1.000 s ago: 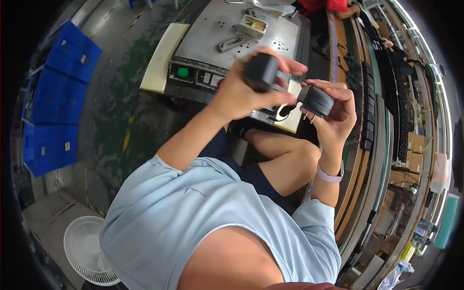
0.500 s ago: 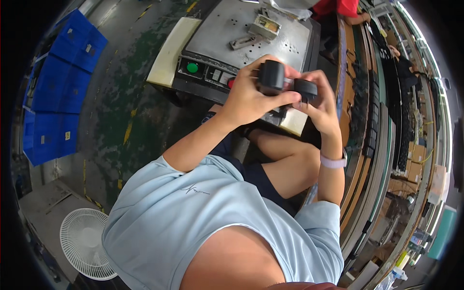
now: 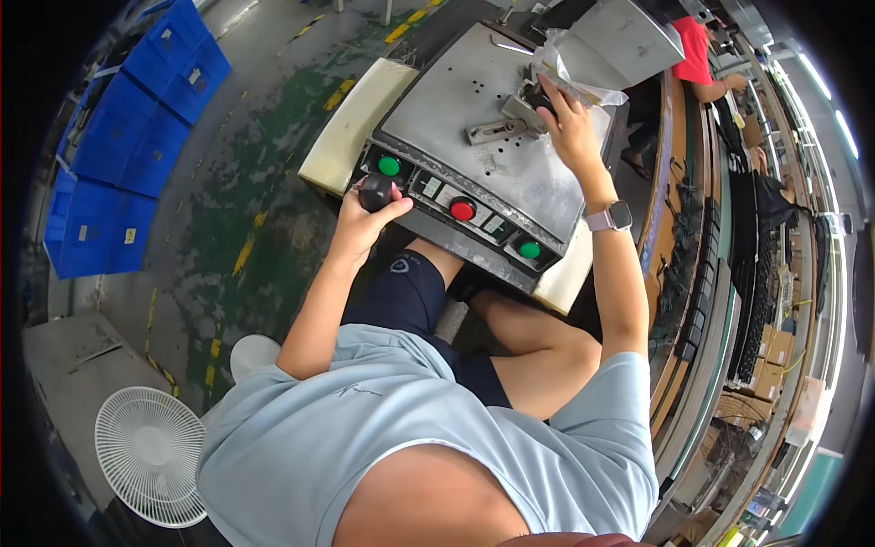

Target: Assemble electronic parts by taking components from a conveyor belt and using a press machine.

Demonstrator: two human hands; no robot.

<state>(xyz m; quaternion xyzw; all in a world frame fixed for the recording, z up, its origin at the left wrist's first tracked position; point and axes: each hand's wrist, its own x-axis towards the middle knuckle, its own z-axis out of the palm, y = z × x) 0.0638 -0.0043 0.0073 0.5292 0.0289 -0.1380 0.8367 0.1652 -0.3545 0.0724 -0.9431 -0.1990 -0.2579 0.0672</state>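
My left hand (image 3: 354, 226) is closed round a black rounded part (image 3: 375, 192), just in front of the left green button (image 3: 389, 165) on the machine's front panel. Its exact kind I cannot make out. Farther off, my right hand (image 3: 574, 137) reaches over the grey metal table plate (image 3: 437, 105). Its fingers are round another black part (image 3: 540, 98) at the metal fixture block (image 3: 521, 113); whether that part rests in the block is hidden. A flat metal clamp piece (image 3: 495, 132) lies beside the block.
The panel also carries a red button (image 3: 463, 209) and a right green button (image 3: 529, 249). Behind the fixture lies a clear plastic bag (image 3: 570, 68) by a grey box (image 3: 629, 41). Blue bins (image 3: 128, 146) stand left, a white fan (image 3: 150, 456) lower left. A conveyor line (image 3: 679, 301) runs along the right, with another person (image 3: 693, 55) beyond.
My hands, earlier together over the machine's front edge with two black parts, have moved apart. The left went left and down with one part; the right went forward to the fixture with the other.
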